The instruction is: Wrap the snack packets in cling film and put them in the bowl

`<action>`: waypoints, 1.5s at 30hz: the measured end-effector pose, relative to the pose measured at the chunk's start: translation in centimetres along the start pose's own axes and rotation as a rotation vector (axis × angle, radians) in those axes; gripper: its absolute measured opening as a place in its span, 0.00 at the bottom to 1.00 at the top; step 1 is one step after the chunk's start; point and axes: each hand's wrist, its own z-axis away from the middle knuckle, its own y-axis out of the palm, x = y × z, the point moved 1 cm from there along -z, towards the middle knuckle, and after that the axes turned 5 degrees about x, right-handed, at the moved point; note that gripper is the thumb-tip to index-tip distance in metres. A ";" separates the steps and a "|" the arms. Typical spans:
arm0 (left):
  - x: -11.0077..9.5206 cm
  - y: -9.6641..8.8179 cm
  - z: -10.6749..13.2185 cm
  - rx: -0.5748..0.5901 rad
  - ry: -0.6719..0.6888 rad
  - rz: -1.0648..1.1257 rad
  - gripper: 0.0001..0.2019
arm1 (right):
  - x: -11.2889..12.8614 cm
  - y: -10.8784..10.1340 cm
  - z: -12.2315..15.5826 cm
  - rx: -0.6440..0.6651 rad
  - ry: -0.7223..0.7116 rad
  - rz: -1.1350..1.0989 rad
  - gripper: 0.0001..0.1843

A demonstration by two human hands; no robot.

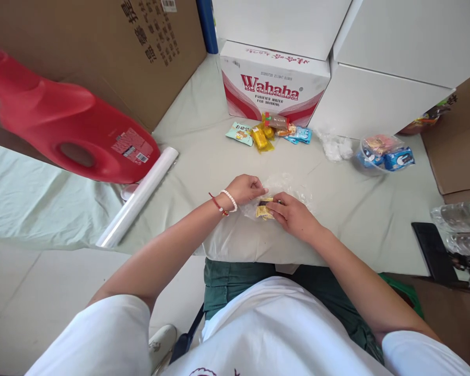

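A small yellow snack packet [263, 210] with a dark patch lies on a crumpled sheet of clear plastic film [288, 184] near the table's front edge. My right hand [295, 214] has its fingers closed on the packet's right side. Just left of it, my left hand [245, 189], with two bracelets at the wrist, pinches the film's edge above the packet. Beyond the hands, several wrapped snacks lie in a row: a light green packet [240, 133], yellow wrapped pieces [260, 138], a brown-and-red one [277, 121] and blue packets [301, 135].
A roll of plastic film [139, 197] lies at left beside a red jug [82, 130]. A Wahaba-style white water carton [274, 86] stands at the back. To the right are crumpled film [336, 146], a clear bowl of snacks [384, 154], a black phone [434, 250] and plastic bottles [460, 216].
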 end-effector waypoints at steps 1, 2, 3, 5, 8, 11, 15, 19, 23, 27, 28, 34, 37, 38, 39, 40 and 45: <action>0.1 -0.1 0.0 -0.025 0.006 0.012 0.20 | 0.0 0.1 0.0 -0.004 0.002 -0.017 0.16; 0.3 -0.3 0.1 -0.070 0.010 0.038 0.20 | -0.1 0.1 0.1 -0.010 0.007 -0.034 0.16; 0.8 -0.7 0.4 -0.124 0.010 0.076 0.20 | -0.1 0.2 0.1 -0.016 0.013 -0.048 0.16; 2.1 -1.8 1.3 -0.228 -0.025 0.145 0.19 | -0.3 0.4 0.2 -0.023 0.029 -0.075 0.16; 4.4 -3.5 3.0 -0.307 -0.153 0.167 0.17 | -0.5 0.7 0.3 -0.017 0.050 -0.114 0.18; 5.7 -4.6 4.9 -0.365 -0.269 0.142 0.13 | -0.8 0.8 0.1 -0.005 0.069 -0.134 0.19; 4.3 -3.7 8.9 -0.860 -0.188 -0.066 0.07 | -0.7 0.6 -0.5 0.026 0.113 -0.143 0.20; 1.1 1.4 13.9 -1.127 0.153 -0.361 0.07 | -0.2 0.4 -1.0 0.065 0.143 -0.140 0.19; -0.5 7.2 13.4 -0.573 0.538 -0.517 0.14 | 0.4 0.5 -1.0 0.024 0.147 -0.140 0.18; 0.6 9.0 9.1 -0.549 0.340 -0.498 0.19 | 0.2 -0.1 -0.7 0.037 0.116 -0.180 0.17; 0.9 9.1 8.3 -0.542 0.321 -0.510 0.19 | -0.1 -0.5 -0.8 0.054 0.099 -0.198 0.18; 1.3 9.4 7.8 -0.561 0.349 -0.658 0.15 | -4.1 -3.7 -4.3 -0.022 0.292 -0.128 0.15; 0.8 9.5 8.1 -0.572 0.342 -0.715 0.14 | -5.6 -4.1 -7.0 -0.029 0.455 0.088 0.19; 0.6 9.5 8.1 -0.567 0.341 -0.725 0.14 | -5.9 -3.9 -7.7 0.011 0.500 0.142 0.24; 0.6 9.5 8.1 -0.558 0.340 -0.732 0.15 | -6.1 -3.8 -8.4 0.060 0.539 0.178 0.27; 0.5 9.5 8.0 -0.547 0.338 -0.734 0.15 | -6.1 -3.7 -8.8 0.103 0.572 0.191 0.29; 0.4 9.5 7.9 -0.481 0.297 -0.732 0.15 | -5.1 -4.1 -9.0 0.135 0.518 -0.018 0.08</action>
